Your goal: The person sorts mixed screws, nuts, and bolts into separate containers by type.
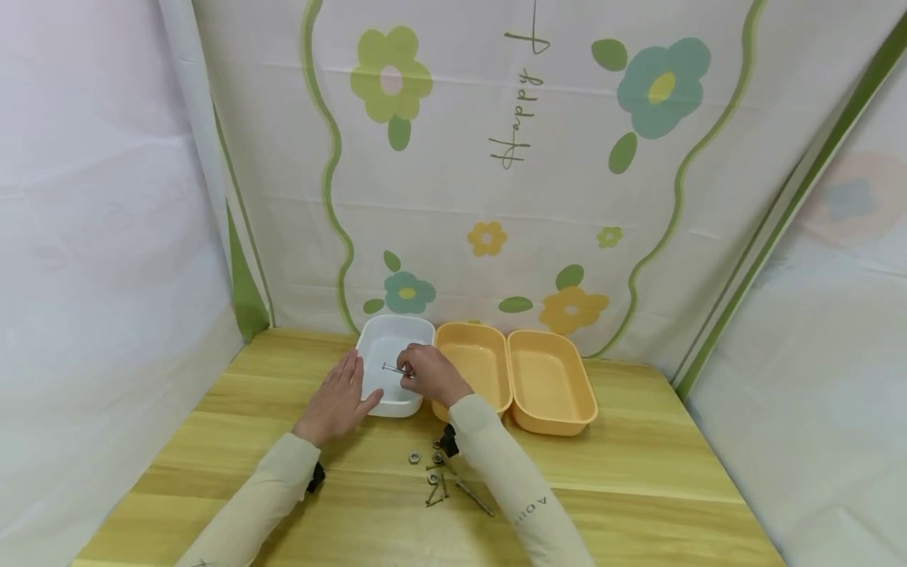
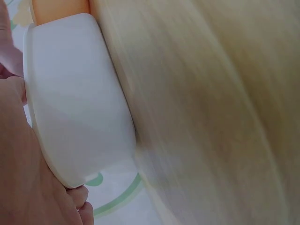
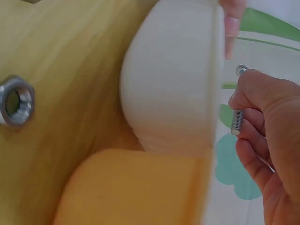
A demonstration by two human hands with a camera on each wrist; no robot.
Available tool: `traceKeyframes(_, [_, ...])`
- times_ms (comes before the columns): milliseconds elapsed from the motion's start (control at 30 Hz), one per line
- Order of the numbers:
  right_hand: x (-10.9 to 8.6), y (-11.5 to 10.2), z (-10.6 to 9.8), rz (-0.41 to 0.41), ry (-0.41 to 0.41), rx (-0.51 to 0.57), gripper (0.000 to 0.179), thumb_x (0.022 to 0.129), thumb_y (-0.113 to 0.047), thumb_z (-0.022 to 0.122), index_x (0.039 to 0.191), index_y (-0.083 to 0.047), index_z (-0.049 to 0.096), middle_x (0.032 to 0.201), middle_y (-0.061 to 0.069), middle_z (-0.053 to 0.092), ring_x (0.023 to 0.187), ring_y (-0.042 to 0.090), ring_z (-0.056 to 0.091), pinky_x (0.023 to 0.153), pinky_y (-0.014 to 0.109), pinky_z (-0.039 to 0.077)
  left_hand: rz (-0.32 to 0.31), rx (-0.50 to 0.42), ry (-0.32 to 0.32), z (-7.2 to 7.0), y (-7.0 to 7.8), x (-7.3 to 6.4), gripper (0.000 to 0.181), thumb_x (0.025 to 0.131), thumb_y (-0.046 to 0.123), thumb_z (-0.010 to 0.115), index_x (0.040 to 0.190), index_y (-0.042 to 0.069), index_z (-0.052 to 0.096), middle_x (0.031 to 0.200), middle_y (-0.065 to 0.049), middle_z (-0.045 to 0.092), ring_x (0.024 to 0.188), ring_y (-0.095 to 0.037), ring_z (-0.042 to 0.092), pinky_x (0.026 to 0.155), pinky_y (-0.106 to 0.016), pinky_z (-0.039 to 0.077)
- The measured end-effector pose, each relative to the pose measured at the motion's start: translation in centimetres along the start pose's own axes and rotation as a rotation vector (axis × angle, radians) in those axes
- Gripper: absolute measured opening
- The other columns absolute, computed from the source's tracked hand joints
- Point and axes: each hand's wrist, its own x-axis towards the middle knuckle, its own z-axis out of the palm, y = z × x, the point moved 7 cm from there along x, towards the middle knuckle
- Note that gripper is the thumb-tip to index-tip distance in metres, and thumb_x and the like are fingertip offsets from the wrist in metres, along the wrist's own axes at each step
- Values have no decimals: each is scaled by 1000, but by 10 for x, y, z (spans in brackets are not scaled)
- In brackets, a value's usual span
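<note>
My right hand (image 1: 431,373) is over the white tray (image 1: 394,409) and pinches a silver bolt (image 1: 392,368) between thumb and fingers. In the right wrist view the bolt's threaded end (image 3: 236,123) sticks out below the thumb and its round head shows above; the middle is hidden by the fingers. The left hand (image 1: 337,403) rests on the left and near rim of the white tray, its fingers extended and the thumb spread over the near edge. In the left wrist view that hand (image 2: 33,173) lies along the rim.
Two yellow trays (image 1: 553,426) stand side by side to the right of the white one. On the wooden table (image 1: 638,488) in front lie several loose bolts and nuts, among them a hex nut (image 1: 414,457) and a long bolt (image 1: 475,499). A flower-printed curtain (image 1: 439,189) hangs behind.
</note>
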Motion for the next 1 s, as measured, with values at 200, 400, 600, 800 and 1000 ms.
traceKeyframes(200, [-1,9,10,61,-17,34,17,93,-13,77,109,-9,78,101,3,74,86,12,64,81,22,57,6,-6,14,1,2,2,84,111,47,44,156,-21,25,169,-37,19,160,-51,19,129,-63,26])
traceKeyframes(400, [-10,18,-6,120,6,115,28,97,-16,76,123,-6,75,112,8,76,96,16,68,87,27,60,-3,-6,3,2,0,3,86,111,49,43,158,-20,22,171,-36,15,161,-50,16,130,-62,24])
traceKeyframes(600, [-23,23,-33,77,48,151,22,93,-10,76,114,-2,77,107,12,76,95,22,71,84,28,61,-21,-9,-22,3,-3,2,88,110,51,43,158,-19,21,171,-35,13,161,-50,14,130,-62,22])
traceKeyframes(800, [-43,27,-51,60,-11,149,23,91,-11,78,111,1,77,103,14,77,93,26,71,83,33,61,-26,-20,-34,4,-3,1,88,110,51,43,159,-18,19,172,-34,11,162,-49,13,131,-62,21])
traceKeyframes(1000, [-71,23,-65,29,-81,135,25,92,-13,80,112,1,77,104,12,78,93,24,72,84,35,61,-24,-17,-31,4,-3,2,88,111,51,42,159,-19,19,172,-35,11,161,-50,13,130,-63,22])
